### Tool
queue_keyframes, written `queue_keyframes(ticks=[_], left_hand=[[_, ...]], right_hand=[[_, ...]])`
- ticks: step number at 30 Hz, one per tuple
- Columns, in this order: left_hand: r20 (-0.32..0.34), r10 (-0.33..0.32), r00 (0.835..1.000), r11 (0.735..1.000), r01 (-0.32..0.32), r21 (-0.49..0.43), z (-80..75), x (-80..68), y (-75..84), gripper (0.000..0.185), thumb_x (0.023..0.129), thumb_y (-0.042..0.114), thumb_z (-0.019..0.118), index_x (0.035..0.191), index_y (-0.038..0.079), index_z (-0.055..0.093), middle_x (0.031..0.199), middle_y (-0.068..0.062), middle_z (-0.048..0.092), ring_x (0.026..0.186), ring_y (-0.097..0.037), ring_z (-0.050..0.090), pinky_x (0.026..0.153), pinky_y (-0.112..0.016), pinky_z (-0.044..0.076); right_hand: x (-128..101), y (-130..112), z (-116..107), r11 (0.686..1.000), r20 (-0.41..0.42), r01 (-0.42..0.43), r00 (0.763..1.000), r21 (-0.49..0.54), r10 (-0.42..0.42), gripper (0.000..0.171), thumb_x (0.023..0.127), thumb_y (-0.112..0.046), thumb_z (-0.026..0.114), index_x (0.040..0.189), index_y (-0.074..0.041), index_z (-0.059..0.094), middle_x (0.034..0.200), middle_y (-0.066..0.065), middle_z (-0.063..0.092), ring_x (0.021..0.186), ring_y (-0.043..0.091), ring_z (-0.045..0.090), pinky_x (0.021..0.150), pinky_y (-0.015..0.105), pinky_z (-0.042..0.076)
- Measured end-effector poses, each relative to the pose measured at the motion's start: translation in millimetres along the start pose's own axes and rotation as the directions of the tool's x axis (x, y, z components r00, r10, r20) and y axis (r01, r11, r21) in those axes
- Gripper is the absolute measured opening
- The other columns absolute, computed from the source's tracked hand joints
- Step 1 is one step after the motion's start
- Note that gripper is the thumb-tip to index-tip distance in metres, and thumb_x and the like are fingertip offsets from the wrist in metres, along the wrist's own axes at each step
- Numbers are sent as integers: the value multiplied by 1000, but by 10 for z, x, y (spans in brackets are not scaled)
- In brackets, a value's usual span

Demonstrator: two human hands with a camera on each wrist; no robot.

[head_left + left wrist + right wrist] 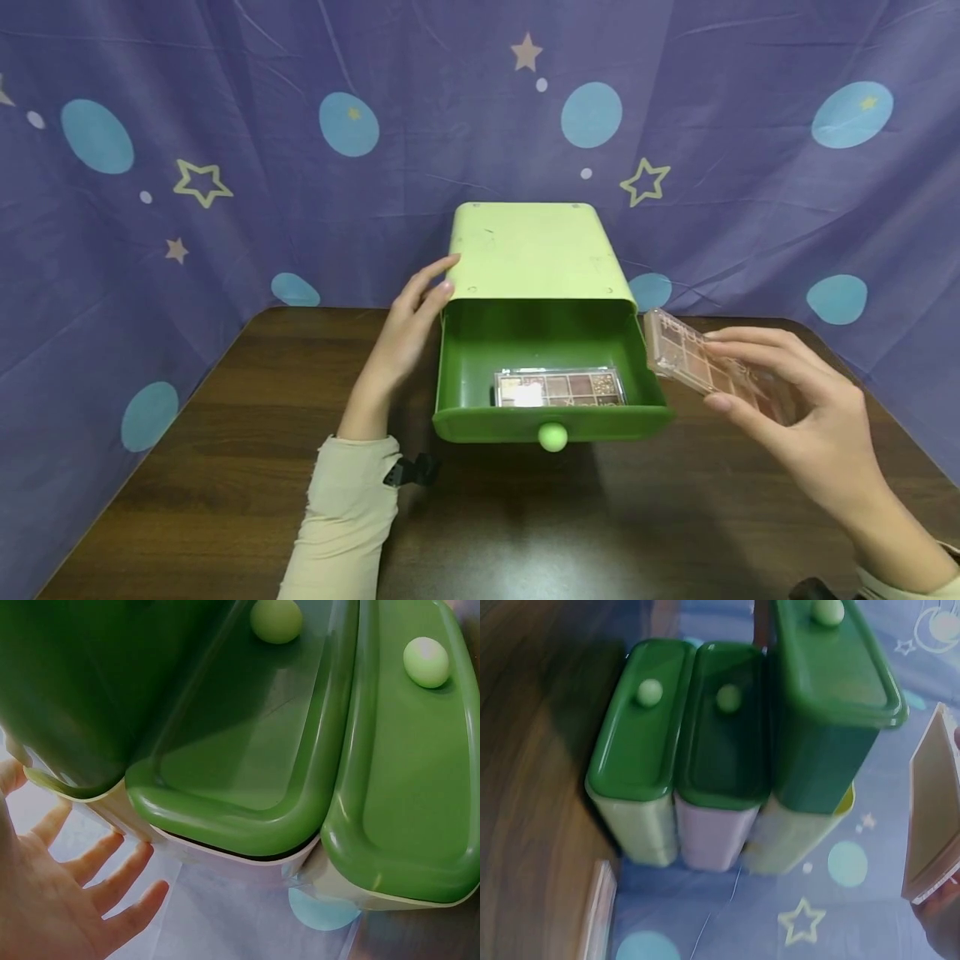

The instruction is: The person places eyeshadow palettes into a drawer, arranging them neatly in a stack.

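no writing or brand can be read on anything here. the right hand (806, 417) pinches a palette (701, 360) by its near end, thumb under and fingers curled over the top. the palette is in the air just right of the open drawer (480, 367), above the table (187, 467); its long axis runs from the hand up and left toward the drawer's right rim, the far end tilted up. in the right wrist view it shows edge-on as a pale slab (934, 810).

a second palette (558, 388) lies flat in the drawer against the front wall, long axis left to right, behind the knob (552, 437).

the left hand (408, 329) is flat and relaxed, fingers straight, fingertips on the front left corner of the cabinet (532, 250), holding nothing; the left wrist view shows its fingers spread (112, 862). the forearm lies along the table in a cream sleeve (345, 517).

the hands are well apart, one on each side of the drawer.
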State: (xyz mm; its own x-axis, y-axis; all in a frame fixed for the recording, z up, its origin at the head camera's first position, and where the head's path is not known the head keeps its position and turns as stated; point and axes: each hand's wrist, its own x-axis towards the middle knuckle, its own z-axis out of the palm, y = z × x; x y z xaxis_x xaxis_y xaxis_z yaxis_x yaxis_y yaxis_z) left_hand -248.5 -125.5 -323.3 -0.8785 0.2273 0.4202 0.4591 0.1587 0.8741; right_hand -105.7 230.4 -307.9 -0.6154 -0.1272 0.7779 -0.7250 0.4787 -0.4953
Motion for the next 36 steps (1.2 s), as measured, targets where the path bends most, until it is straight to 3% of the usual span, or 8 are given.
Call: queue_keyframes(ticks=[3, 7, 10, 12, 16, 26, 31, 36], left_hand=[[0, 0, 1000, 1000, 0, -1, 4, 2, -3, 45, 104, 29, 47, 147, 17, 49, 150, -5, 41, 130, -22, 43, 105, -45, 38], [3, -2, 1000, 1000, 2, 3, 3, 4, 4, 45, 104, 29, 47, 147, 16, 48, 151, -5, 40, 131, -23, 43, 106, -46, 37], [0, -3, 1000, 1000, 3, 9, -3, 2, 8, 45, 104, 29, 46, 147, 16, 48, 151, -5, 40, 131, -23, 42, 106, -46, 37], [-2, -5, 1000, 1000, 5, 14, -10, -3, 12, 45, 105, 30, 46, 147, 17, 48, 151, -5, 40, 131, -23, 43, 105, -46, 38], [-1, -6, 1000, 1000, 6, 17, -15, -2, 0, 45, 105, 30, 46, 148, 17, 48, 151, -5, 40, 132, -23, 42, 105, -46, 38], [2, -7, 1000, 1000, 7, 5, -10, 0, -12, 45, 104, 30, 46, 148, 17, 48, 151, -5, 40, 131, -23, 43, 105, -46, 38], [4, -6, 1000, 1000, 6, 6, -5, 5, -6, 45, 104, 29, 46, 148, 16, 48, 151, -6, 40, 129, -24, 44, 105, -46, 38], [6, -7, 1000, 1000, 7, 5, 2, 8, 4, 45, 104, 29, 46, 148, 16, 47, 151, -7, 39, 129, -25, 44, 105, -46, 38]], right_hand=[[34, -50, 82, 995, 4, -16, 1000, 93, 16, 41, 72, 18, 77, 111, 14, 67, 118, 16, 64, 83, 12, 53, 60, 16, 38], [90, -119, 204, 952, 31, -34, 999, 304, 26, 43, 71, 22, 75, 113, 17, 64, 121, 23, 60, 108, 21, 58, 79, 14, 49], [161, -169, 290, 959, 62, -32, 998, 281, 15, 47, 68, 21, 78, 113, 14, 66, 121, 22, 60, 106, 21, 57, 77, 14, 48], [220, -202, 337, 981, 89, -24, 996, 194, 7, 51, 65, 20, 80, 113, 8, 69, 120, 18, 62, 103, 20, 56, 72, 15, 45], [328, -259, 418, 998, 157, -24, 988, 56, 15, 54, 63, 14, 85, 112, -4, 73, 119, 8, 65, 107, 16, 55, 82, 20, 42], [464, -253, 597, 998, 263, -50, 964, 24, 42, 42, 74, -3, 86, 112, -19, 74, 119, -7, 64, 116, 12, 54, 101, 23, 38], [522, -193, 647, 997, 304, -77, 950, -5, 75, 38, 77, -11, 86, 112, -22, 74, 117, -12, 65, 115, 10, 55, 100, 22, 39], [580, -131, 676, 994, 383, -108, 917, -24, 109, 33, 80, -19, 85, 111, -24, 73, 114, -14, 65, 110, 7, 56, 92, 22, 43]])
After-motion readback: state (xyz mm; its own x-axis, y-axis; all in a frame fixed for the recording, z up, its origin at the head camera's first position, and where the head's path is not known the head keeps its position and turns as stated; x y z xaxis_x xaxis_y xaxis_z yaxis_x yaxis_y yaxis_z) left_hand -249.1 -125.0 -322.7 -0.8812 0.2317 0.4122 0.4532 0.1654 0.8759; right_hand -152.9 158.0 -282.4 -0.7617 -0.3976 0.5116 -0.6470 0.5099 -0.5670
